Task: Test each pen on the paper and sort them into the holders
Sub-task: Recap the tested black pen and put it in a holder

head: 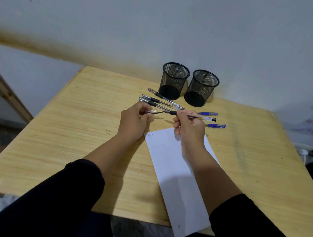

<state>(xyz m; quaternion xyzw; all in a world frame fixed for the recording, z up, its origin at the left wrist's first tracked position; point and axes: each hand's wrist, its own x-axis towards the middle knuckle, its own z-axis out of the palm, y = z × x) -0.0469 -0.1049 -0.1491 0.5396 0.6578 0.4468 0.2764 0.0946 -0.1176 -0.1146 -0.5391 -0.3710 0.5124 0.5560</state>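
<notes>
The right hand [188,128] holds a black pen [192,116] above the table [82,125], its fingers curled round the barrel just behind the dark rubber sleeve, so the tip juts out to the left of the grip and the long clear barrel runs out to the right. The left hand [133,120] pinches the pen's clear cap [153,112] between thumb and fingertips; the cap lies level, in line with the pen tip and just apart from it or barely meeting it, which cannot be told for sure. Both hands hover over the far end of a white sheet of paper [174,173] that lies slanted on the table and hangs slightly over the near edge, with a faint scribble near its far left corner. Just beyond the hands three black pens [164,100] lie side by side, capped, pointing toward the two black mesh holders [188,83] that stand upright close together near the wall. Two blue pens [209,114] lie to the right of the right hand, one beyond the held pen's barrel and one nearer. Black sleeves [60,204] cover both forearms.
</notes>
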